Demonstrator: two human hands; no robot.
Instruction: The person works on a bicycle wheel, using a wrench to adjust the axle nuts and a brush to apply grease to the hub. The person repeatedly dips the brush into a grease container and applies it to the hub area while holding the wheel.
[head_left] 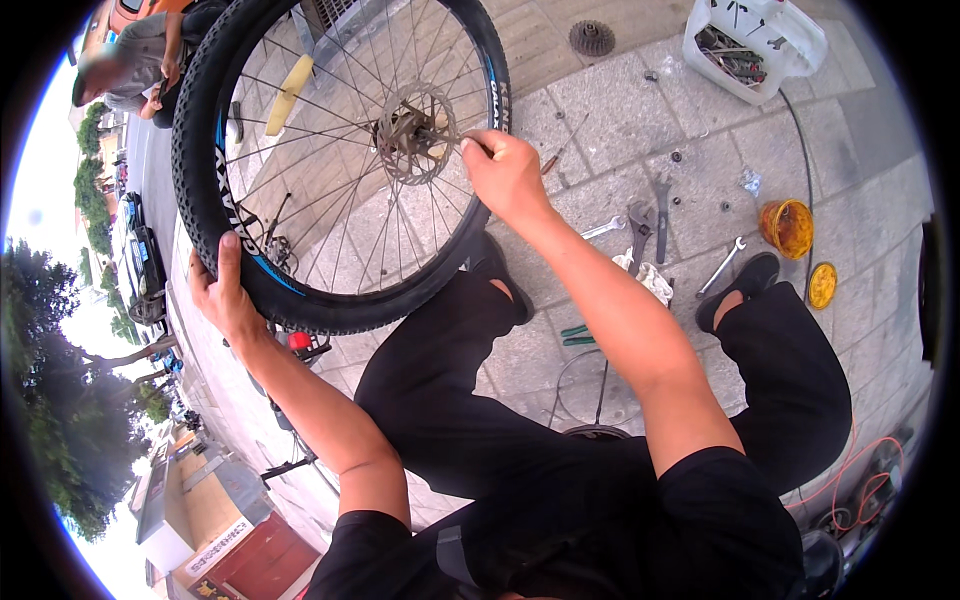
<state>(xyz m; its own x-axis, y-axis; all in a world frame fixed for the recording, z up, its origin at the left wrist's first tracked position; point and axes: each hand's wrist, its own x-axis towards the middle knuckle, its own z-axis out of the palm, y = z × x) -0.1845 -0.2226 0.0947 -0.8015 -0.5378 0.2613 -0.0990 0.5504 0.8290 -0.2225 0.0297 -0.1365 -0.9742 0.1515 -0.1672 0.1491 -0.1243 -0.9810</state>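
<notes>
A bicycle wheel point(335, 298) with a knobby black tire stands tilted in front of me, its spokes and hub facing me. My left hand point(228, 290) is closed around the tire's lower left edge, thumb on the sidewall. At the hub sits a round, perforated brake disc point(408, 165). My right hand point(503, 175) is at the hub's near end, thumb and fingers pinched together beside the axle. Whatever is between those fingertips is too small and hidden to name.
On the paving lie an adjustable wrench point(640, 230), another wrench point(662, 205), a combination wrench point(722, 266), a screwdriver point(552, 162), green-handled pliers point(577, 335), and a cassette point(592, 38). A white toolbox point(745, 50) and grease tub point(786, 228) stand right. Another person point(150, 65) sits far left.
</notes>
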